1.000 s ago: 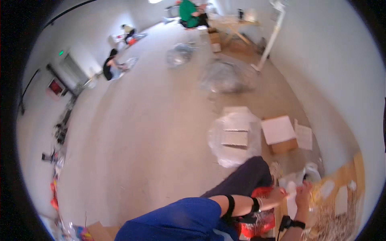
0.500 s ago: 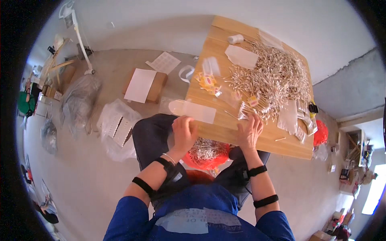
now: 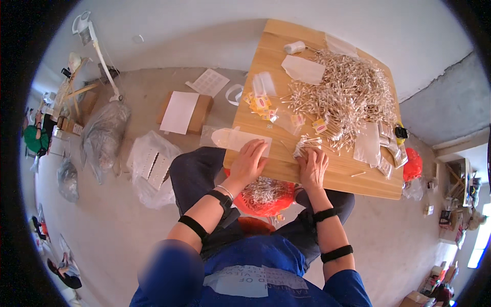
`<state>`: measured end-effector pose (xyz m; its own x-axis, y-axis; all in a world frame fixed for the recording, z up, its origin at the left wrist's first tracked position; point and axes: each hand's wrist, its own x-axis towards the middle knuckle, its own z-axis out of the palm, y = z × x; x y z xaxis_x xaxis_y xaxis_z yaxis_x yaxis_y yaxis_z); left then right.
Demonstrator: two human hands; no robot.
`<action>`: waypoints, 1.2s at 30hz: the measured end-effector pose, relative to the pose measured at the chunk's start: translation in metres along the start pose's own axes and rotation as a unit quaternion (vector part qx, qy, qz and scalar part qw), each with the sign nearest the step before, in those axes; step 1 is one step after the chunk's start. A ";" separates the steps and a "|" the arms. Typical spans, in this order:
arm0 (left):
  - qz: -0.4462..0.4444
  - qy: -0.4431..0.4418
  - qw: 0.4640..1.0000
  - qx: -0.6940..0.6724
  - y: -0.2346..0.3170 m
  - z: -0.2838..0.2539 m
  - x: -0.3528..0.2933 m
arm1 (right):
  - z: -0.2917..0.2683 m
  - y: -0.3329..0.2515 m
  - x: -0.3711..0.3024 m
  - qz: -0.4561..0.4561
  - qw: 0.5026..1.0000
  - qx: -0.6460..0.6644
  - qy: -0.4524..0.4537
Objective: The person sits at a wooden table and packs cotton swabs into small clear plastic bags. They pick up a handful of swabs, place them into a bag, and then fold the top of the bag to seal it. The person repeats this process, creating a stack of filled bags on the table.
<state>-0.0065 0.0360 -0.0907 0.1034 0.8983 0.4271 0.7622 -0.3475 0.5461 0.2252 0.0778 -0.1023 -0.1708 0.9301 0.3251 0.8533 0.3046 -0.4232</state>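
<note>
Pale swabs (image 3: pixel 348 94) on tan table (image 3: pixel 337 176), red bag (image 3: pixel 266 197).

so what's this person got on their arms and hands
Both hands are bare, no gloves. The left hand has a black watch-like band and a thin bracelet at the wrist, plus a black strap up the forearm. The right hand has two black forearm straps. Blue sleeves cover the upper arms.

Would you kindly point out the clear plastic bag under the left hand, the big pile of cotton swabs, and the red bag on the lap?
Clear plastic bag (image 3: pixel 230 137), head view, its flat middle.
Pile of cotton swabs (image 3: pixel 343 94), head view, pile's centre.
Red bag (image 3: pixel 263 197), head view, its swab-filled opening.
</note>
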 end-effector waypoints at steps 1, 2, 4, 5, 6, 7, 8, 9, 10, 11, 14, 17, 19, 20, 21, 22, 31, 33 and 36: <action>0.004 -0.002 1.000 0.003 0.000 0.000 0.001 | 0.002 -0.001 -0.003 -0.011 1.000 0.002 0.000; 0.009 -0.005 1.000 0.006 0.001 -0.001 0.001 | 0.001 -0.006 -0.006 -0.021 1.000 0.004 0.001; 0.013 -0.005 1.000 0.007 -0.002 0.001 -0.001 | 0.005 -0.019 -0.011 -0.025 0.999 0.019 -0.005; 0.014 -0.005 1.000 0.008 -0.003 0.002 -0.001 | 0.006 -0.025 -0.011 -0.034 0.999 0.020 -0.010; 0.019 -0.006 1.000 0.016 -0.003 0.002 -0.002 | 0.006 -0.031 -0.011 -0.044 0.999 0.021 -0.016; 0.023 -0.006 0.999 0.025 -0.003 0.002 -0.002 | 0.007 -0.036 -0.010 -0.053 0.998 0.022 -0.022; 0.027 -0.006 0.999 0.034 -0.002 0.001 0.000 | 0.008 -0.040 -0.009 -0.058 0.998 0.028 -0.027; 0.032 -0.023 0.998 0.047 -0.001 0.000 0.003 | 0.010 -0.043 -0.007 -0.064 0.997 0.025 -0.031; 0.036 -0.041 0.997 0.061 0.000 -0.002 0.006 | 0.012 -0.046 -0.006 -0.069 0.997 0.022 -0.036; 0.039 -0.057 0.995 0.076 0.001 -0.004 0.008 | 0.012 -0.049 -0.003 -0.075 0.996 0.020 -0.041; 0.036 -0.078 0.990 0.114 0.001 0.001 0.008 | 0.010 -0.050 0.005 -0.083 0.996 0.007 -0.034; 0.032 -0.109 0.985 0.129 0.001 -0.001 0.008 | 0.010 -0.036 0.011 -0.065 0.998 -0.018 -0.018; 0.057 -0.134 0.983 0.109 0.000 -0.002 0.016 | 0.010 -0.024 0.015 -0.060 0.997 -0.041 0.008; 0.069 -0.145 0.982 0.099 -0.001 -0.003 0.021 | 0.010 -0.020 0.019 -0.056 0.997 -0.055 0.015; 0.086 -0.152 0.980 0.093 -0.002 -0.002 0.025 | 0.009 -0.016 0.020 -0.050 0.997 -0.054 0.015; 0.103 -0.158 0.978 0.086 -0.003 -0.001 0.029 | 0.007 -0.012 0.021 -0.044 0.997 -0.054 0.014; 0.124 -0.059 0.990 0.027 -0.015 0.006 0.022 | -0.011 -0.003 0.012 -0.044 0.998 -0.043 0.013; 0.118 -0.047 0.992 0.022 -0.013 0.003 0.018 | -0.011 -0.004 0.005 -0.059 0.998 -0.021 -0.004; 0.107 -0.044 0.993 0.006 -0.013 0.000 0.010 | -0.003 -0.008 0.000 -0.077 0.997 -0.006 0.013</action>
<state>-0.0152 0.0497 -0.0931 0.3187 0.8243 0.4680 0.7247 -0.5301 0.4402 0.2203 0.0751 -0.0962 -0.2874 0.8667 0.4077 0.8234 0.4410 -0.3571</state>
